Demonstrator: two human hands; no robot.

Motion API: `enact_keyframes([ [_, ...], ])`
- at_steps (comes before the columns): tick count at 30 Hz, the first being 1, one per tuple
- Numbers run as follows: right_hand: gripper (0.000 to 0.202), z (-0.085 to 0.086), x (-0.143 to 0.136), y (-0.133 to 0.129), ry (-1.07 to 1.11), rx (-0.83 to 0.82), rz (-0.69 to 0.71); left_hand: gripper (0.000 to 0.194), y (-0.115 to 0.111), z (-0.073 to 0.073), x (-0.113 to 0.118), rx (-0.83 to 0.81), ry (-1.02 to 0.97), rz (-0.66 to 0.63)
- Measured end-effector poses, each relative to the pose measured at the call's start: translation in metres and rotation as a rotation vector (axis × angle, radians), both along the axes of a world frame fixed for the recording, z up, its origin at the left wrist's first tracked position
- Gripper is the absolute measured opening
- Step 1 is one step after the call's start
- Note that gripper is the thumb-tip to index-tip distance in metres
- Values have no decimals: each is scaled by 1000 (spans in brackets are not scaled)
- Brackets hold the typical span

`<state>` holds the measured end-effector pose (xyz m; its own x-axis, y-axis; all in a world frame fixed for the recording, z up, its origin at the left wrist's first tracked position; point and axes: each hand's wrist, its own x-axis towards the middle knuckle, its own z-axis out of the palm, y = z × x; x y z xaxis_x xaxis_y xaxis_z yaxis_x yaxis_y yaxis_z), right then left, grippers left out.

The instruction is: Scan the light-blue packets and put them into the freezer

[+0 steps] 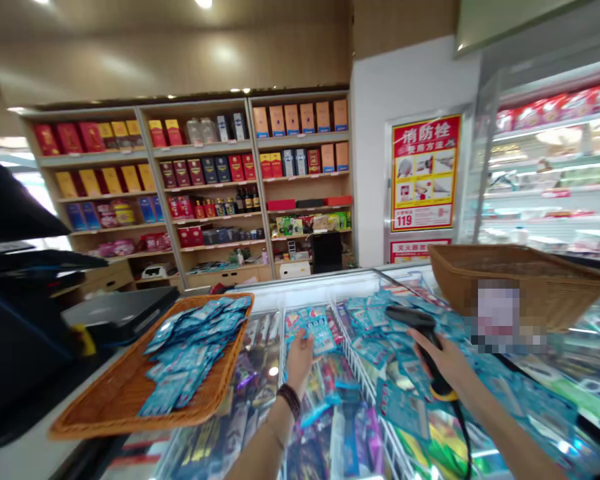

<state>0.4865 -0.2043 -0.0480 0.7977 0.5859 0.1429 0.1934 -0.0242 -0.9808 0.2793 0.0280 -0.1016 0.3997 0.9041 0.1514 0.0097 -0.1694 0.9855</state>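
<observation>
My left hand (301,357), with a dark beaded bracelet on its wrist, pinches the edge of a small blue packet (322,333) above the freezer's middle section. In my right hand (443,360) is a black barcode scanner (420,323), its head pointing left and its cable hanging down. Below the scanner, many loose blue packets (405,410) are spread over the freezer top. To the left, an orange wicker basket (105,413) holds a pile of similar blue packets (195,350).
A brown wicker basket (450,293) stands at the right on the freezer. White wire dividers (365,373) separate colourful wrapped goods inside it. Dark checkout equipment (15,320) is at the left edge. Behind are shelves of boxes (220,172) and a red fire-hydrant sign (427,173).
</observation>
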Motion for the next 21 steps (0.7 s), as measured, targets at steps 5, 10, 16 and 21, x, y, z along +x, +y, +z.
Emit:
enact_keyframes([
  [5, 46, -5, 48, -48, -32, 29, -165, 20, -32, 14, 77, -156, -75, -133],
  [10, 47, -12, 73, -80, -25, 18, -202, 26, -61, 42, 142, -193, -121, -399],
  [16, 46, -21, 77, -88, -3, 17, -207, 49, -75, 67, 180, -240, -213, -597],
  [21, 45, -20, 60, -73, -38, -3, -183, 57, -55, 70, 161, -29, -145, -459],
])
